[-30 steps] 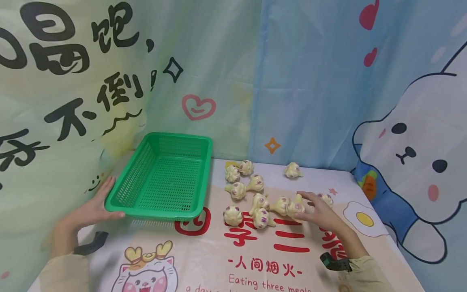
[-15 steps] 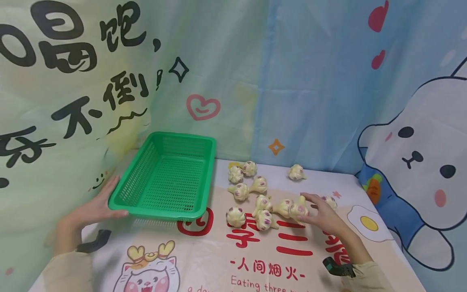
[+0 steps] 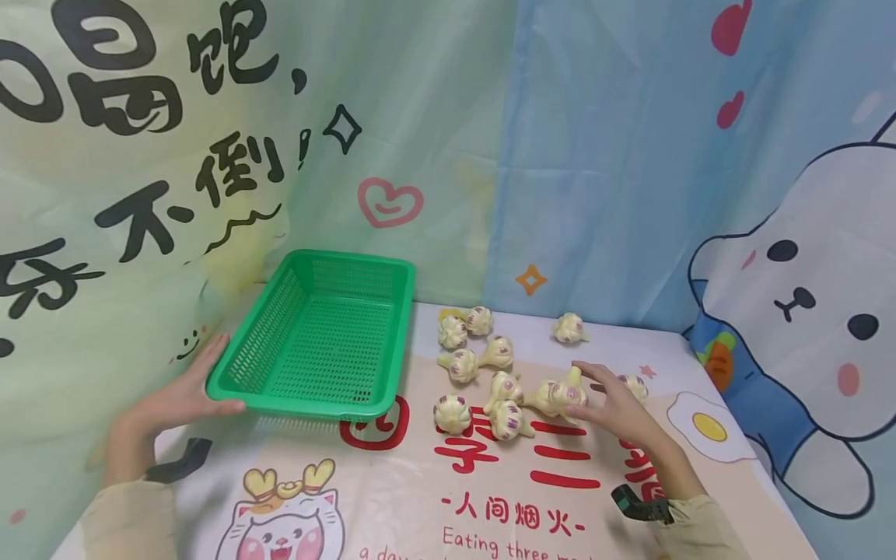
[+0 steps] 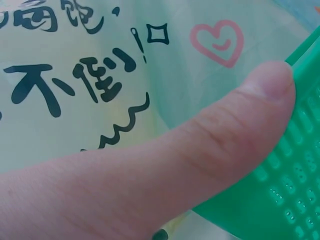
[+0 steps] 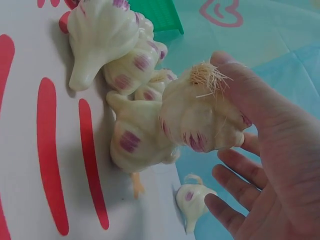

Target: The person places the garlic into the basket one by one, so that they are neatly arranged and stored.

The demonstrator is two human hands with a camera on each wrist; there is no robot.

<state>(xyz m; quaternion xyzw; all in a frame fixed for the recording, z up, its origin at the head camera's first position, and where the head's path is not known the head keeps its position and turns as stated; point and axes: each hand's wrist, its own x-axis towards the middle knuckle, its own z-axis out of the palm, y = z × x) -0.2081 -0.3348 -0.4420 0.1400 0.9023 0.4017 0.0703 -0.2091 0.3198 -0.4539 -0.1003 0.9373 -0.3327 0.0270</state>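
My right hand (image 3: 619,404) pinches a garlic bulb (image 3: 572,395) between thumb and fingers. In the right wrist view this garlic bulb (image 5: 200,117) shows its root tuft, and the lower fingers are spread free of it. Right beside it lies another garlic bulb (image 5: 137,135); whether the two touch I cannot tell. My left hand (image 3: 178,397) rests at the near left corner of a green plastic basket (image 3: 308,406), fingers straight along its side. In the left wrist view the thumb (image 4: 220,130) lies against the basket's wall (image 4: 280,175); the other fingers are hidden there.
Several garlic bulbs (image 3: 451,414) lie loosely grouped right of the basket. One garlic bulb (image 3: 570,328) sits apart near the back edge, and another garlic bulb (image 3: 635,386) is partly behind my right hand. A printed curtain (image 3: 595,155) hangs behind the table.
The garlic bulb in my right hand has shifted slightly up and left, overlapping its neighbour more. My left hand stays at the basket. The head view has swung a little.
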